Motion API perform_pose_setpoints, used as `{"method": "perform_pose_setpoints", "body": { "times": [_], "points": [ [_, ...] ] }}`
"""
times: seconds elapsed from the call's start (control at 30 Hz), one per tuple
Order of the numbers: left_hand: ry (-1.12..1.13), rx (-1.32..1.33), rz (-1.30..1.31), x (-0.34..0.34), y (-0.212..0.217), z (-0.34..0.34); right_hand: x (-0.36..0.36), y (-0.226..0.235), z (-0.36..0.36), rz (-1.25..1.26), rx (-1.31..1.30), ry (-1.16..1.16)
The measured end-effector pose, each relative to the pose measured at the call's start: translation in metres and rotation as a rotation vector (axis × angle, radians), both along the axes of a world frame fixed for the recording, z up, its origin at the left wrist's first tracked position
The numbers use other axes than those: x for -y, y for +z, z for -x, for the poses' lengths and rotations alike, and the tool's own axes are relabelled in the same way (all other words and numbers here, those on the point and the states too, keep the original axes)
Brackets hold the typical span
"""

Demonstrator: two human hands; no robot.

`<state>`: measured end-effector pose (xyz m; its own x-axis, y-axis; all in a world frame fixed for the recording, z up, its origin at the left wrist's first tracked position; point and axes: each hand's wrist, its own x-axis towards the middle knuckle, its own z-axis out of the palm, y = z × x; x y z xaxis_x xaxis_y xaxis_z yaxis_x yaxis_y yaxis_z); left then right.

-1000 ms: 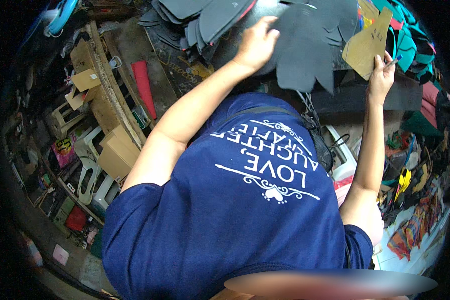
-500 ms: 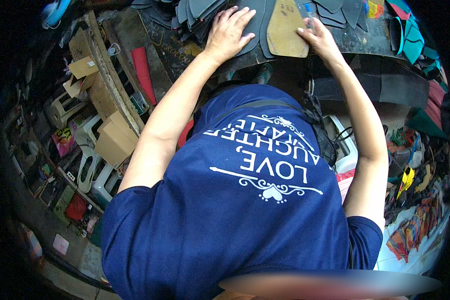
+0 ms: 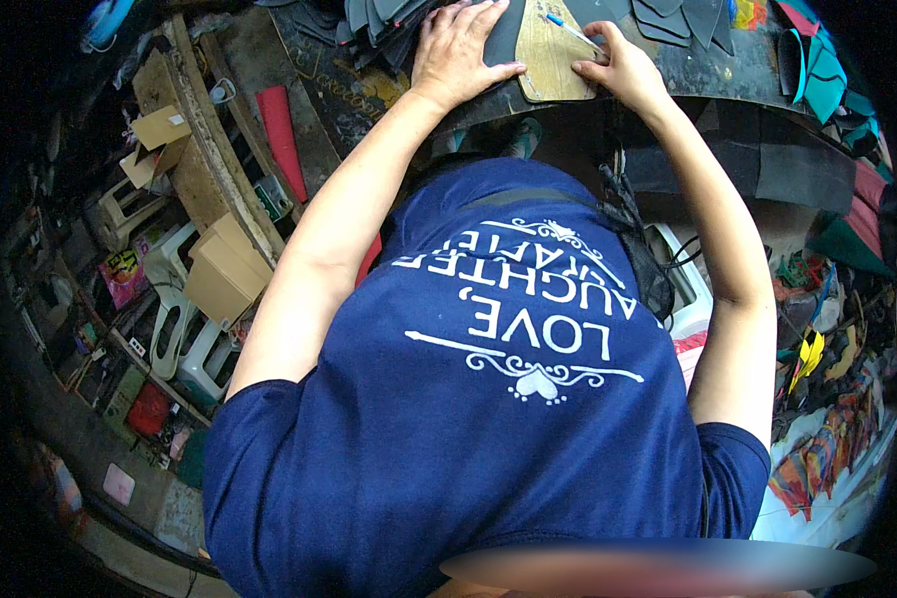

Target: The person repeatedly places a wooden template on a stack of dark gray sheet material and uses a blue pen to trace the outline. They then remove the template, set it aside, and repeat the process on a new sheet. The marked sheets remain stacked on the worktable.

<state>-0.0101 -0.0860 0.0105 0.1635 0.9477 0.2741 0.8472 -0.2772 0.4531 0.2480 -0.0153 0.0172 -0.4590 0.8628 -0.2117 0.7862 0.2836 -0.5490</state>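
Observation:
A tan, flat pattern board [image 3: 553,70], broad at its near end and narrower farther up, lies on dark grey sheet material [image 3: 504,40] at the table's front edge. My left hand [image 3: 458,55] rests on the grey sheet with fingers spread, its thumb reaching to the board's left edge. At the board's right edge is my right hand [image 3: 630,72], fingers closed around a slim pen [image 3: 578,33] with a blue end. That pen slants over the board, blue end pointing up and left. The far end of the board is cut off by the picture's top.
Stacks of dark grey cut pieces [image 3: 384,25] lie left of my left hand, and more grey pieces [image 3: 673,20] sit to the right. Teal scraps [image 3: 817,75] hang at the table's right end. Cardboard boxes [image 3: 227,269] and a white plastic chair [image 3: 204,359] stand at left.
The pattern board has shifted left, closer to my left hand, whose thumb is now at its edge. My right hand has moved left too, and the pen now leans across the board.

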Motion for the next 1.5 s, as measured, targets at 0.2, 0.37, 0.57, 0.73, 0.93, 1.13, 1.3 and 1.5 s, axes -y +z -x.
{"method": "perform_pose_setpoints", "body": {
  "times": [0.2,0.37,0.57,0.73,0.93,1.13,1.3,1.5],
  "points": [
    [-0.010,0.061,0.044,0.002,-0.001,0.002,0.004,0.005,0.000,0.126,-0.043,-0.041],
    [0.012,-0.016,-0.015,0.001,-0.008,0.002,0.004,0.015,0.005,0.109,0.051,-0.010],
    [-0.023,-0.024,-0.044,0.000,-0.012,0.001,0.010,0.017,0.008,0.101,0.039,-0.005],
    [-0.102,-0.105,-0.037,0.002,-0.010,0.000,0.009,0.017,0.007,0.113,0.034,-0.007],
    [-0.172,-0.126,0.069,0.000,0.003,-0.001,0.008,0.020,0.010,0.134,0.065,-0.011],
    [-0.181,-0.155,0.117,0.001,0.004,-0.001,0.011,0.018,0.007,0.099,0.028,0.000],
    [-0.184,-0.178,0.132,0.001,0.003,-0.001,0.010,0.016,0.004,0.089,-0.003,0.014],
    [-0.197,-0.204,0.152,-0.001,0.002,-0.001,0.010,0.020,0.005,0.142,-0.008,-0.003]
  ]
}}
